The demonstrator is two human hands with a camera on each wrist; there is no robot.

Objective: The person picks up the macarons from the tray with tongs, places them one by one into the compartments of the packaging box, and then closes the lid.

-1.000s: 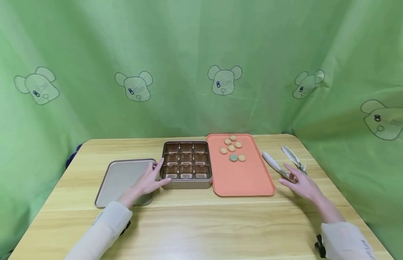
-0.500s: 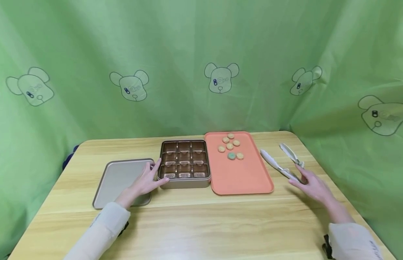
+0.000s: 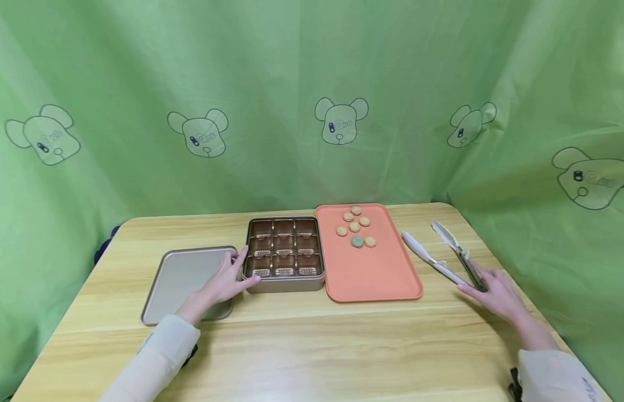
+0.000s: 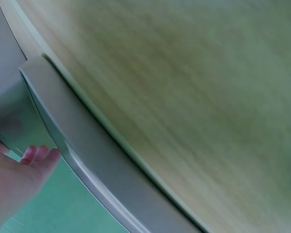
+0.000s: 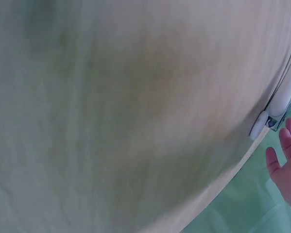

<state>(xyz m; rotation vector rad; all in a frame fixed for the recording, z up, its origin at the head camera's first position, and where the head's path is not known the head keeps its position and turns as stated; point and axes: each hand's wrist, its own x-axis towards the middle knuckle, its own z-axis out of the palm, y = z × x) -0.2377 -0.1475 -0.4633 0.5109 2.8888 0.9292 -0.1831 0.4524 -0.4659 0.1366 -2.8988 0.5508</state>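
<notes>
In the head view my left hand (image 3: 223,285) touches the left wall and front corner of a brown metal box (image 3: 286,285), its fingers spread. Inside the box is a clear insert with several square compartments. Silver tongs (image 3: 437,265) lie spread on the table at the right. Around their handle end is my right hand (image 3: 500,296), thumb by one arm of the tongs and fingers by the other; whether it touches them is hard to see. The right wrist view has these fingers close to the end of the tongs (image 5: 283,94). Several small round macarons (image 3: 354,227), one of them teal, lie on a coral tray (image 3: 374,279).
A flat metal lid (image 3: 183,279) lies left of the box, partly under my left forearm. The tray stands against the box's right side. Green curtain (image 3: 271,167) hangs behind the wooden table (image 3: 317,346) and along both sides.
My right hand has moved right and toward the near edge along the tongs, to their handle end. The tongs stay put. The left hand keeps its place at the box.
</notes>
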